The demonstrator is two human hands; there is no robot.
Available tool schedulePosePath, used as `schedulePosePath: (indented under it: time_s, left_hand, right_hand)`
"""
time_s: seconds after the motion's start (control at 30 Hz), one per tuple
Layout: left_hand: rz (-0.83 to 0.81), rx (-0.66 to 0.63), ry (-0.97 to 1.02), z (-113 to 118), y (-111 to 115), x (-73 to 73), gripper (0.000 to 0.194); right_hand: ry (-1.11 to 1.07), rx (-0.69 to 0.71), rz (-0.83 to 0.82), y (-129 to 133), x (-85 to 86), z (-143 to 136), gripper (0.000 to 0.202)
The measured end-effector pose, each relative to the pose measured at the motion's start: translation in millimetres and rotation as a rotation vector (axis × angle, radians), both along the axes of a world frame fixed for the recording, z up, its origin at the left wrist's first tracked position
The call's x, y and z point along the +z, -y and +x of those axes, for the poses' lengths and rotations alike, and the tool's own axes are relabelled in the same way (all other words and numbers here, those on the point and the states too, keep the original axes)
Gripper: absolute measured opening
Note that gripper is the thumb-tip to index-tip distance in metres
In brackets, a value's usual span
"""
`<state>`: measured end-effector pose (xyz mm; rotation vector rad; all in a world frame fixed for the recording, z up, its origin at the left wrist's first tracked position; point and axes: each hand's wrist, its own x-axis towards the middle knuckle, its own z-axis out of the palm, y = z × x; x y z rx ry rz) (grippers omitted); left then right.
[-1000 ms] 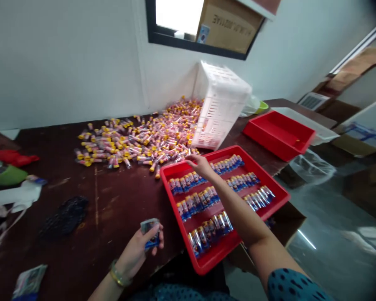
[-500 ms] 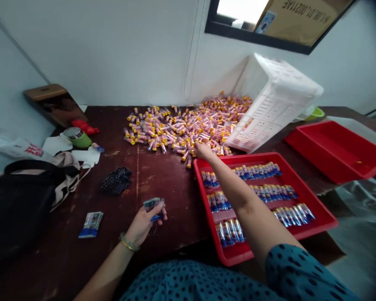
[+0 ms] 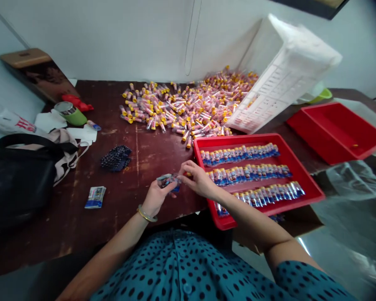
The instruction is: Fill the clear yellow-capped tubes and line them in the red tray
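Note:
My left hand (image 3: 158, 195) is closed round a small stack of blue and clear packets (image 3: 168, 181) above the front of the table. Right beside it, my right hand (image 3: 194, 179) has its fingers bent at the stack's edge, with a small yellow-capped piece partly showing under them. To the right, a red tray (image 3: 313, 196) holds three rows of blue packets with yellow-capped tubes (image 3: 247, 172). A large heap of pink, yellow-capped tubes (image 3: 188, 109) lies behind my hands. Another stack of blue packets (image 3: 95, 197) lies on the table to the left.
A white basket (image 3: 278, 79) leans on its side beside the heap. A second red tray (image 3: 341, 129) is at the right. On the left are a black bag (image 3: 21, 179), a green jar (image 3: 73, 113), a dark patterned cloth (image 3: 115, 158) and a brown-edged board (image 3: 40, 75).
My right hand has come back from the heap to the packets in my left hand. My left hand has moved slightly right and up in the view. The camera view has tilted down.

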<state>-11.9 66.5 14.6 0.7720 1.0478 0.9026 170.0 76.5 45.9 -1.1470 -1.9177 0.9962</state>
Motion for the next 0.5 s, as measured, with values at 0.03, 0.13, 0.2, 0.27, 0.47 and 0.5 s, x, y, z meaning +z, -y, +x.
schedulePosePath:
  time_s: [0.03, 0.13, 0.2, 0.27, 0.47, 0.5]
  left_hand:
    - [-0.008, -0.053, 0.007, 2, 1, 1.6, 0.037]
    - [-0.022, -0.193, 0.014, 4, 3, 4.1, 0.031]
    - [-0.007, -0.222, 0.012, 4, 3, 3.9, 0.028]
    - [0.018, -0.217, 0.013, 4, 3, 3.1, 0.025]
    - [0.039, -0.215, -0.027, 5, 1, 3.1, 0.025]
    - [0.034, -0.212, -0.029, 6, 1, 3.7, 0.025]
  right_hand:
    - [-0.005, -0.028, -0.003, 3, 2.6, 4, 0.013]
    - [-0.038, -0.011, -0.028, 8, 8.9, 19, 0.007]
    - [-0.119, -0.024, -0.067, 12, 9.9, 29, 0.014]
    - [-0.274, -0.111, -0.16, 16, 8.0, 40, 0.024]
    - [-0.582, -0.339, -0.404, 23, 0.5, 67, 0.029]
    - [-0.606, -0.341, -0.425, 24, 1.4, 68, 0.032]
